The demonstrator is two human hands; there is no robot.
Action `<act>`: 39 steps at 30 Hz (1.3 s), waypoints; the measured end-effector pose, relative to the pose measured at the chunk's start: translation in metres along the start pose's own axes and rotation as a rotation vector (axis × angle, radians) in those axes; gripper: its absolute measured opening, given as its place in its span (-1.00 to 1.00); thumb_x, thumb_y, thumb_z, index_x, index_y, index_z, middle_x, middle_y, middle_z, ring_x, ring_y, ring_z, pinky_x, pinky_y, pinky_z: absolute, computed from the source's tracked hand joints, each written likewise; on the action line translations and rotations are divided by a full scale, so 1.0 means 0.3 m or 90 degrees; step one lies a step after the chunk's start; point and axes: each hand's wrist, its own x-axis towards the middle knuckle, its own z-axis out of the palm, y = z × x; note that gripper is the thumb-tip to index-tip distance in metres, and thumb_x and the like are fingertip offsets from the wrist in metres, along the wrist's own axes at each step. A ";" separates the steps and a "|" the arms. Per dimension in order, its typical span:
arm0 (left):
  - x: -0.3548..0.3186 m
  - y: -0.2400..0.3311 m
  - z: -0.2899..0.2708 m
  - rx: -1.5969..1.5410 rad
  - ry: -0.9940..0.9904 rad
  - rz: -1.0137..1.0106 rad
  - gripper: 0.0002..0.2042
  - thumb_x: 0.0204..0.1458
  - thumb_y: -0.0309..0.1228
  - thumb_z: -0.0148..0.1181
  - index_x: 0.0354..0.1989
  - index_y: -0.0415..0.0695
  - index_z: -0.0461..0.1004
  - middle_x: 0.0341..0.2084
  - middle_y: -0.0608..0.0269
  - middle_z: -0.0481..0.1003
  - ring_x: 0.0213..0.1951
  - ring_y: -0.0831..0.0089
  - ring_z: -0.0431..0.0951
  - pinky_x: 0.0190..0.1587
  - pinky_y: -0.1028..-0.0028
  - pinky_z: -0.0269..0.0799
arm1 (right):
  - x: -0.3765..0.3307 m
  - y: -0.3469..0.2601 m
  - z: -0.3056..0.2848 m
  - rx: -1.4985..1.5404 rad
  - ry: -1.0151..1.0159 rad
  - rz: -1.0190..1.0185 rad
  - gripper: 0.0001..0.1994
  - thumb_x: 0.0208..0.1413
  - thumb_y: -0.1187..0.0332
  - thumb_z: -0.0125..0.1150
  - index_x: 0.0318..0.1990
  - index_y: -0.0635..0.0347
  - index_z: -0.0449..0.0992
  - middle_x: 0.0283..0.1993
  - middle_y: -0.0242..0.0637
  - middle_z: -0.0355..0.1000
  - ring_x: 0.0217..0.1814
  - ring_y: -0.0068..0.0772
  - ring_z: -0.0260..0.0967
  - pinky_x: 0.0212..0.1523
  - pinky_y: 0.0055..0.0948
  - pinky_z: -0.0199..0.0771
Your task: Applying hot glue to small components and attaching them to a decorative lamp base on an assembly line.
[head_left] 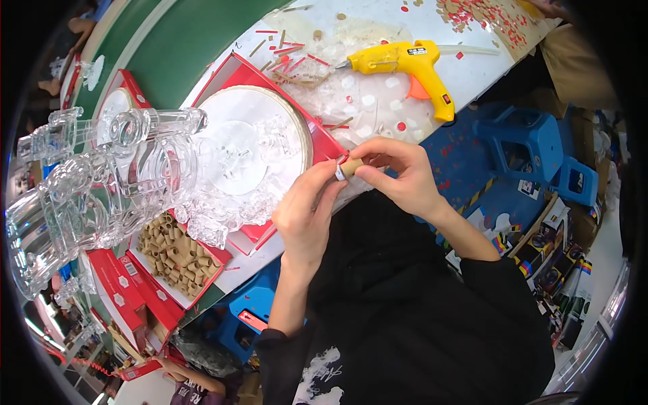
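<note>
A short tan cardboard tube (pixel 352 167) is held level in front of me, just off the near edge of the table. My right hand (pixel 408 179) pinches its right end between thumb and fingertips. At the left end sits a small clear or whitish piece (pixel 339 173), gripped by the closed fingers of my left hand (pixel 304 212). Whether this piece is inside the tube or only against its end I cannot tell. Right behind my hands is a red box (pixel 325 138) containing a round white disc (pixel 236 128) and clear glass-like pieces (pixel 233 202).
A yellow glue gun (pixel 398 64) lies on the scrap-strewn white table. Tall clear glassware (pixel 128 182) crowds the left. Below it, many cardboard tubes (pixel 175 260) fill another box. Blue stools (pixel 520 142) stand at right. Another person's arm (pixel 196 378) shows at lower left.
</note>
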 end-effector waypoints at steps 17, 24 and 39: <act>-0.012 -0.020 0.000 0.040 0.006 0.012 -0.78 -0.19 -0.62 0.38 -0.29 -0.26 0.59 -0.34 0.10 0.61 -0.32 0.39 0.62 -0.25 0.51 0.52 | -0.003 0.035 0.022 0.016 0.039 -0.026 -0.80 0.02 0.55 0.28 -0.16 0.32 0.54 -0.23 -0.31 0.50 -0.27 -0.64 0.44 -0.27 -0.66 0.46; -0.029 -0.027 0.003 0.040 0.025 0.008 -0.75 -0.17 -0.62 0.36 -0.25 -0.26 0.58 -0.32 0.11 0.61 -0.30 0.39 0.63 -0.22 0.51 0.51 | -0.001 0.020 0.022 0.000 0.025 -0.021 -0.80 0.03 0.54 0.26 -0.16 0.33 0.54 -0.25 -0.32 0.52 -0.27 -0.65 0.44 -0.27 -0.68 0.46; -0.038 0.001 0.025 0.061 0.048 -0.026 -0.77 -0.06 -0.68 0.22 -0.19 -0.24 0.51 -0.39 0.09 0.55 -0.42 0.32 0.54 -0.37 0.45 0.44 | 0.096 -0.099 -0.285 -0.709 0.302 -0.289 -0.69 0.01 0.35 0.27 -0.08 0.27 0.49 -0.11 -0.08 0.49 -0.13 -0.14 0.48 -0.11 -0.39 0.47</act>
